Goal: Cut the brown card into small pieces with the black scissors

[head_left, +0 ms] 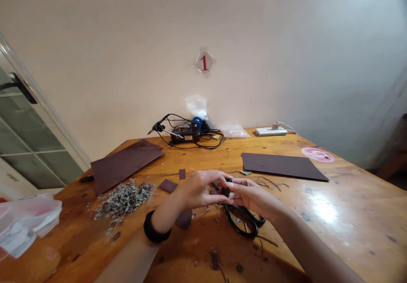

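Observation:
Close together over the middle of the wooden table, my left hand (203, 189) and my right hand (246, 194) both pinch a small dark piece (226, 189). Its details are partly covered by my fingers. Just below them lie black-handled scissors (242, 228), their upper part hidden behind the hands. A small dark maroon piece (184, 219) lies beneath my left wrist, and another square (168, 185) is to its left. Thin brown strips (270, 183) are scattered to the right of my right hand.
A pile of small scraps (125, 200) and maroon sheets (127, 162) are at left, near a plastic bag (32, 219). Another dark sheet (282, 165) lies at right. At the back stand a soldering station (186, 133) with cables and a power strip (271, 131).

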Demonstrator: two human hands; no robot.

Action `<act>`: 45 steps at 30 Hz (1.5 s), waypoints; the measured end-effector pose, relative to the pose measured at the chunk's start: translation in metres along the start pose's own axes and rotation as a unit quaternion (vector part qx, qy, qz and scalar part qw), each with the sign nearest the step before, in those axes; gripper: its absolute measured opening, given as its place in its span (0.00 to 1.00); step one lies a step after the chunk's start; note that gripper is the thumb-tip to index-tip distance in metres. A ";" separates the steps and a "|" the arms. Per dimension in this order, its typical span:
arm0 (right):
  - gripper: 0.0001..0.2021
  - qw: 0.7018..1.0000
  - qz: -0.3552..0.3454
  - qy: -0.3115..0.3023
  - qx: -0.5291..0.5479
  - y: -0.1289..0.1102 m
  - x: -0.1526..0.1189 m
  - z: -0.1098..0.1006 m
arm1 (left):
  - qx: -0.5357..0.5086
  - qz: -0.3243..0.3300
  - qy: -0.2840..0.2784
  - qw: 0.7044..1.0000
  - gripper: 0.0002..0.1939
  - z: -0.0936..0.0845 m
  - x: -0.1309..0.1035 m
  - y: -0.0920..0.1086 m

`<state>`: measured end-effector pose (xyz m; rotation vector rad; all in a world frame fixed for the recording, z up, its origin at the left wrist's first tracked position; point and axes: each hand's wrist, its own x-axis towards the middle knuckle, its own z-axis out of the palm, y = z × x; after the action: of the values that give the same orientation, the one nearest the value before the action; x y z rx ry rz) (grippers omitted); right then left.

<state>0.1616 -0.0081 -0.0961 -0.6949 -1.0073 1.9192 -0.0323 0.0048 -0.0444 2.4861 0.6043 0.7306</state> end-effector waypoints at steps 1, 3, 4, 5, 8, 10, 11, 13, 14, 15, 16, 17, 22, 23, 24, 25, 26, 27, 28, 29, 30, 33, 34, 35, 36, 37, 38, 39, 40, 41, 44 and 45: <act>0.14 1.000 0.005 -0.007 0.001 -0.001 -0.001 0.000 | -0.006 -0.008 0.005 1.000 0.11 0.000 -0.001 0.001; 0.14 1.000 0.008 -0.017 0.012 -0.002 -0.002 0.001 | -0.005 -0.028 0.026 0.999 0.16 0.001 -0.003 0.003; 0.14 1.000 0.008 -0.022 0.021 -0.001 -0.002 0.001 | -0.001 -0.034 0.035 0.999 0.19 0.002 -0.004 0.003; 0.14 0.999 0.008 -0.025 0.030 -0.001 -0.002 0.002 | 0.003 -0.036 0.040 0.999 0.21 0.002 -0.004 0.004; 0.15 0.999 0.007 -0.034 0.042 0.002 -0.001 0.001 | 0.016 -0.034 0.046 0.998 0.24 0.001 -0.004 0.006; 0.16 0.999 0.007 -0.036 0.037 0.003 -0.001 0.000 | 0.022 -0.027 0.038 0.999 0.25 0.000 -0.003 0.006; 0.16 0.999 0.008 -0.037 0.031 0.003 -0.001 -0.001 | 0.023 -0.023 0.032 0.999 0.25 0.000 -0.003 0.007; 0.16 0.999 0.013 -0.037 0.022 0.003 0.000 -0.002 | 0.025 -0.016 0.023 0.999 0.25 0.000 -0.002 0.007; 0.16 0.999 0.015 -0.037 0.020 0.003 0.000 -0.002 | 0.025 -0.014 0.022 0.999 0.24 0.000 -0.002 0.008; 0.16 0.999 0.015 -0.035 0.020 0.003 0.000 -0.001 | 0.025 -0.012 0.024 0.999 0.24 0.000 -0.002 0.008; 0.15 0.999 0.012 -0.034 0.021 0.002 0.000 -0.001 | 0.025 -0.010 0.026 0.999 0.24 0.000 -0.002 0.009; 0.15 0.999 0.006 -0.034 0.021 0.002 -0.001 0.000 | 0.024 -0.008 0.028 0.999 0.24 0.000 -0.002 0.009; 0.14 0.998 -0.017 -0.053 0.020 0.002 -0.001 0.001 | 0.033 0.006 0.021 0.999 0.23 0.000 -0.001 0.011; 0.13 0.998 -0.014 -0.053 0.025 0.003 -0.001 0.001 | 0.034 0.009 0.021 0.999 0.23 0.000 -0.001 0.011; 0.13 0.998 -0.012 -0.050 0.029 0.003 -0.001 0.001 | 0.032 0.010 0.021 0.999 0.23 0.000 -0.001 0.011; 0.12 0.998 -0.011 -0.048 0.030 0.003 -0.001 0.000 | 0.029 0.012 0.022 0.999 0.23 0.000 -0.001 0.011; 0.12 0.999 -0.013 -0.046 0.027 0.003 -0.001 0.000 | 0.026 0.015 0.024 0.999 0.23 0.000 -0.001 0.011; 0.13 0.999 -0.016 -0.044 0.020 0.003 -0.001 0.000 | 0.025 0.016 0.025 0.999 0.23 0.000 -0.001 0.011; 0.14 0.999 -0.020 -0.043 0.011 0.002 -0.001 -0.001 | 0.026 0.017 0.026 0.999 0.23 0.000 -0.001 0.011; 0.15 0.999 -0.022 -0.042 0.005 0.002 -0.001 -0.001 | 0.029 0.016 0.026 0.999 0.22 0.001 -0.001 0.011; 0.16 0.999 -0.024 -0.041 0.004 0.002 -0.001 -0.001 | 0.032 0.014 0.027 0.999 0.22 0.001 -0.001 0.011; 0.15 0.999 -0.020 -0.037 0.012 0.002 0.000 -0.002 | 0.035 0.006 0.033 0.999 0.21 0.003 -0.002 0.011; 0.15 0.999 -0.015 -0.029 0.010 0.003 0.000 -0.002 | 0.036 0.003 0.032 0.999 0.21 0.004 -0.002 0.011; 0.15 1.000 -0.011 -0.018 0.002 0.003 0.001 -0.003 | 0.040 0.001 0.031 0.999 0.21 0.006 -0.002 0.010; 0.15 1.000 -0.011 -0.004 -0.013 0.002 0.001 -0.003 | 0.048 -0.003 0.029 0.998 0.23 0.008 -0.002 0.009; 0.14 0.999 -0.016 0.010 -0.035 0.002 0.002 -0.003 | 0.059 -0.007 0.027 0.998 0.24 0.010 -0.001 0.007; 0.15 0.998 -0.023 0.021 -0.063 0.001 0.002 -0.003 | 0.077 -0.010 0.027 0.997 0.25 0.014 -0.001 0.005; 0.15 0.995 -0.034 0.030 -0.094 0.000 0.002 -0.003 | 0.099 -0.012 0.031 0.995 0.26 0.018 0.000 0.004; 0.16 0.990 -0.048 0.038 -0.130 -0.001 0.002 -0.004 | 0.123 -0.016 0.039 0.991 0.27 0.022 0.001 0.003; 0.17 0.983 -0.064 0.047 -0.169 -0.003 0.002 -0.004 | 0.147 -0.025 0.052 0.987 0.27 0.026 0.002 0.002; 0.18 0.951 -0.118 0.084 -0.272 -0.007 0.002 -0.005 | 0.199 -0.118 0.086 0.969 0.27 0.036 0.004 0.002; 0.18 0.940 -0.134 0.097 -0.299 -0.007 0.002 -0.005 | 0.211 -0.160 0.082 0.961 0.25 0.037 0.004 0.003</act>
<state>0.1673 -0.0020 -0.0925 -1.0017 -1.4890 1.2746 -0.0064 -0.0068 -0.0691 2.6154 1.3103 0.7441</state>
